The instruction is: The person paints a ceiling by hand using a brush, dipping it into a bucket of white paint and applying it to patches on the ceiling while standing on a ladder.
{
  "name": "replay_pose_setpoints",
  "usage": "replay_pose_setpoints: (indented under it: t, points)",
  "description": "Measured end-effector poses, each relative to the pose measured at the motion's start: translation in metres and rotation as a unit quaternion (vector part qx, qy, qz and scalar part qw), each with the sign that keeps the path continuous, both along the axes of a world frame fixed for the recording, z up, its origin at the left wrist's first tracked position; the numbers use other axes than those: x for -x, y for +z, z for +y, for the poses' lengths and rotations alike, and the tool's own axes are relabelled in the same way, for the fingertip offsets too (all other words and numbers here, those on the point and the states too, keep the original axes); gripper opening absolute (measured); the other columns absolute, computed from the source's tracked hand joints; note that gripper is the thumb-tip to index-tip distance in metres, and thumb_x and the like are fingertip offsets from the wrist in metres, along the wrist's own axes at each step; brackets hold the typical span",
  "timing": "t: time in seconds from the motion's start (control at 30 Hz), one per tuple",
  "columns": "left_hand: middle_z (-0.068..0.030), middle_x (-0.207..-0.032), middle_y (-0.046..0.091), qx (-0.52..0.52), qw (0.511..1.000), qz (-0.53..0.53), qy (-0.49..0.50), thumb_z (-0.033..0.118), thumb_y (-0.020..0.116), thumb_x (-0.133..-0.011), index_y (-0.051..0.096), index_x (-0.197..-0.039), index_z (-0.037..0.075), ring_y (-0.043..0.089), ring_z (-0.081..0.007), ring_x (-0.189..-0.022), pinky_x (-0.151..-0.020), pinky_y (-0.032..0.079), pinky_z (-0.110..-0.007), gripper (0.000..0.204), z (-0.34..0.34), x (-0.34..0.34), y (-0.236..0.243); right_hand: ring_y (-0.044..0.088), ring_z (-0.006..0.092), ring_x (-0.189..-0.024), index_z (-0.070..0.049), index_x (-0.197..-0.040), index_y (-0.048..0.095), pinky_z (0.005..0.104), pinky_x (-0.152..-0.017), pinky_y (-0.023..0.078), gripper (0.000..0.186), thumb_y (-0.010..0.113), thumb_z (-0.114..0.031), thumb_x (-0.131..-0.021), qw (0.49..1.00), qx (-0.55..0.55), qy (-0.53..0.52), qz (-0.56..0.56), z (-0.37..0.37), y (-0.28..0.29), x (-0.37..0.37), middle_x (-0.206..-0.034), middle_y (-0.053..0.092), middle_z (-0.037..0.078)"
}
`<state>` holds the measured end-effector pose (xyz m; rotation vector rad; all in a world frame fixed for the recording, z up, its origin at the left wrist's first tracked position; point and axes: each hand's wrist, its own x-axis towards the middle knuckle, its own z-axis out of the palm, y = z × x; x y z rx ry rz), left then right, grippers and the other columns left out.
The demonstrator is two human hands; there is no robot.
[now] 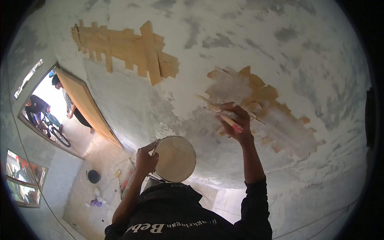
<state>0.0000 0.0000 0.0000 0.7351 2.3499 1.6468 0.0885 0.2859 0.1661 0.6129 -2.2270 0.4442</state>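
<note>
My left hand grips the rim of a round pail, whose opening shows something cream-coloured. Closed around a paintbrush with a red handle end, my right hand is raised at the wall. The brush's pale tip points up and left, close to a tan patch. Whitish coating covers parts of that patch. Farther left on the wall is a second tan patch of overlapping strips, without such coating.
A wooden door stands open at the left; beyond it are two people and a bicycle. A dark bucket and a purple item are on the floor. A window is at lower left.
</note>
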Motion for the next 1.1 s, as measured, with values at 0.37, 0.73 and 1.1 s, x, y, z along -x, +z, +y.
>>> replay_pose_setpoints:
  t: [0.37, 0.73, 1.1]
  points:
    - [-0.0224, -0.098, 0.068, 0.007, 0.998, -0.062, -0.011, 0.002, 0.052, -0.068, 0.064, -0.117, 0.004, 0.070, -0.0268, -0.077, -0.071, 0.055, -0.035, 0.050, 0.001, 0.000, 0.007, 0.062, 0.0254, -0.090, -0.008, -0.093, 0.067, 0.0360, -0.074, 0.054, 0.035, 0.068, 0.006, -0.061, 0.983, -0.039, -0.148, -0.101, 0.009, 0.001, -0.005, -0.099, 0.063, 0.005]
    - [-0.0201, -0.108, 0.066, -0.021, 0.997, -0.057, -0.038, 0.001, 0.052, -0.067, 0.064, -0.117, 0.004, 0.065, -0.0287, -0.104, -0.090, 0.050, -0.034, 0.052, -0.001, 0.000, 0.004, 0.067, 0.0210, -0.087, -0.006, -0.086, 0.070, 0.0329, -0.074, 0.057, 0.016, 0.069, 0.007, -0.077, 0.971, 0.193, -0.074, 0.117, -0.008, 0.054, -0.017, -0.098, 0.065, 0.006]
    - [-0.0196, -0.110, 0.066, 0.023, 0.984, -0.171, -0.036, -0.001, 0.051, -0.066, 0.063, -0.118, 0.004, 0.066, -0.0269, -0.102, -0.087, 0.051, -0.034, 0.054, 0.009, -0.006, 0.049, 0.064, 0.0270, -0.081, -0.009, -0.096, 0.066, 0.0346, -0.072, 0.053, 0.027, 0.068, 0.003, -0.072, 0.980, 0.011, -0.178, -0.086, 0.013, 0.031, -0.016, -0.094, 0.064, 0.008]
